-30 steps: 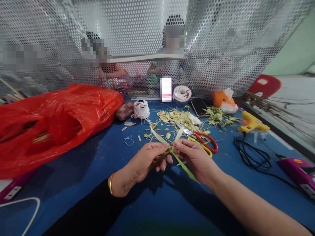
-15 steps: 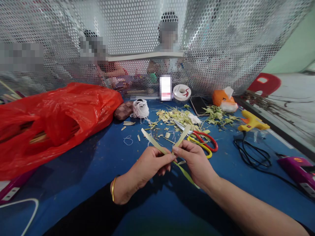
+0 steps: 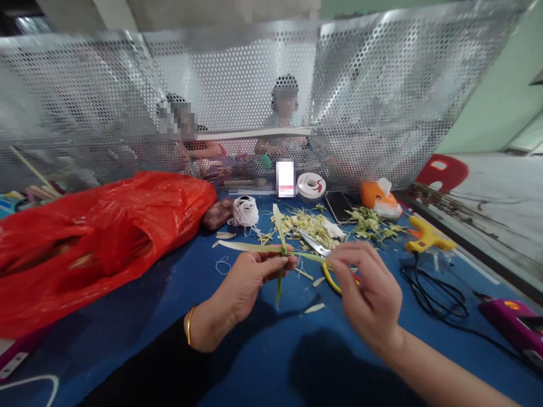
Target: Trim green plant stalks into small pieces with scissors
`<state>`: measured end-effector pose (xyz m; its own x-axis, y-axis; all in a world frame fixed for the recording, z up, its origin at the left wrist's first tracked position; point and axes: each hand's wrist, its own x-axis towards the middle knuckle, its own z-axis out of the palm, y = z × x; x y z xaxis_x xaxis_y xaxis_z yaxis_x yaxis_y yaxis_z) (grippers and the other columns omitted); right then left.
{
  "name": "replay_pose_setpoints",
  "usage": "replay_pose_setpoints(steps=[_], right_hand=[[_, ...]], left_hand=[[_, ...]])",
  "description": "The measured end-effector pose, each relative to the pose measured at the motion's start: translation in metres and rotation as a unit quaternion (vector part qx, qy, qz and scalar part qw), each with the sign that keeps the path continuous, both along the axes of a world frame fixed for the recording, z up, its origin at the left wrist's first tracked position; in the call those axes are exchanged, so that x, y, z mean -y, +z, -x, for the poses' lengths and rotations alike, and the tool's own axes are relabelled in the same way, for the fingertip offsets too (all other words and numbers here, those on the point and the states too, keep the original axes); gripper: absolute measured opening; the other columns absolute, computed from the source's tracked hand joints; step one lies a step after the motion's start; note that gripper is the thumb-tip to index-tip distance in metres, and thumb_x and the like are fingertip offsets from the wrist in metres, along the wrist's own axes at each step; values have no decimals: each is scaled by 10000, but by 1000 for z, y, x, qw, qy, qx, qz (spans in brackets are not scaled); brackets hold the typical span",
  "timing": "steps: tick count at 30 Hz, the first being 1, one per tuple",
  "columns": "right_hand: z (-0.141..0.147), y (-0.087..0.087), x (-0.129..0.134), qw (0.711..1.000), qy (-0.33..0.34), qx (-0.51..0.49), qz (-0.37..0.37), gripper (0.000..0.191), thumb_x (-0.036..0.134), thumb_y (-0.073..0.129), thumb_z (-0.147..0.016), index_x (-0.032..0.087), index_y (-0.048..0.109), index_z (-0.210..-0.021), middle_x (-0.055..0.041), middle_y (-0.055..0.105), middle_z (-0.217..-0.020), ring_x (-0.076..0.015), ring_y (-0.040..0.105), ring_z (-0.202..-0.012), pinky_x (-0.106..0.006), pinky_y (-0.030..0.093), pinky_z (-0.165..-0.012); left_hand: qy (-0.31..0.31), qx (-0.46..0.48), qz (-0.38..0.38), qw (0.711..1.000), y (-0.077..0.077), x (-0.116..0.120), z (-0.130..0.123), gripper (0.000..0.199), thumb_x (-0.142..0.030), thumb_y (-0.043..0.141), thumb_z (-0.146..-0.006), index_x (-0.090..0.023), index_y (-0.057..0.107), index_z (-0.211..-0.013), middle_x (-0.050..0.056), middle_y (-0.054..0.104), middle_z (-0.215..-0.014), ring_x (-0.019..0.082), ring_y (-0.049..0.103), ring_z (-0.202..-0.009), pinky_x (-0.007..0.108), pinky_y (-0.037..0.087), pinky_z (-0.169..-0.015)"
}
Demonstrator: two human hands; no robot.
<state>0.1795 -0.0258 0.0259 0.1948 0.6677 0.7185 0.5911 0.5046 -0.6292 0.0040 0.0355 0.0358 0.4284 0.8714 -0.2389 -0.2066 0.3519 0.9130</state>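
Note:
My left hand (image 3: 248, 285) pinches pale green leaf strips (image 3: 250, 247) where they cross at a small knot. One strip points left, one up, one down and one right. The end of the right-hand strip is between the closed fingertips of my right hand (image 3: 371, 291), which is slightly blurred. Beneath and behind that hand lie scissors (image 3: 317, 245) with red and yellow handles, partly hidden. Leaf scraps (image 3: 307, 226) are heaped behind the strips, beside a ball of white string (image 3: 245, 211).
A red plastic bag (image 3: 169, 209) covers the left side. At the back are a lit phone (image 3: 285, 178), a ribbon roll (image 3: 311, 185) and a dark phone (image 3: 338, 206). Rightward sit a tissue pack (image 3: 380, 198), a yellow glue gun (image 3: 428, 234) and a purple power strip (image 3: 511, 322). People sit behind a perforated screen.
My right hand has moved away to the right, drawing one strip out sideways. The strips now spread into a cross at my left fingertips. The camera view has tilted up.

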Motion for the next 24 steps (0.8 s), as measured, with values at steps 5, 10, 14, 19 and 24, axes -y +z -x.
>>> replay_pose_setpoints(steps=[5,10,14,19,24], right_hand=[[11,-14,-10,969,126,-9,213,103,241,554,-893,211,632,-833,-33,665,-821,-193,609,-785,-301,458,-715],[16,-39,-26,929,142,-171,297,172,319,597,-838,196,673,-743,-22,686,-762,-203,619,-754,-307,487,-741],[16,-50,-27,900,140,-237,338,233,354,619,-813,185,653,-656,-16,650,-690,-182,577,-691,-291,482,-690],[17,-59,-23,901,151,-220,342,280,327,587,-844,184,573,-604,-2,526,-659,-150,474,-648,-264,444,-639],[15,-62,-21,903,169,-181,350,235,292,557,-865,191,569,-654,0,494,-672,-154,451,-661,-273,418,-644]], left_hand=[[21,56,35,998,-2,-12,-19,299,-237,845,-606,-135,752,-871,64,752,-774,177,683,-789,294,496,-821],[-13,42,64,997,-29,-16,-36,229,-272,823,-633,-127,765,-800,73,746,-747,179,674,-771,290,483,-824],[-16,38,97,994,-48,-18,-37,226,-251,819,-629,-132,763,-812,57,734,-735,148,642,-737,241,469,-740],[19,50,145,988,-54,-18,-36,239,-200,827,-581,-134,736,-791,40,715,-740,144,633,-728,226,463,-681],[18,38,164,986,-54,-19,-37,217,-194,830,-566,-114,714,-731,40,687,-664,131,611,-647,225,453,-630]])
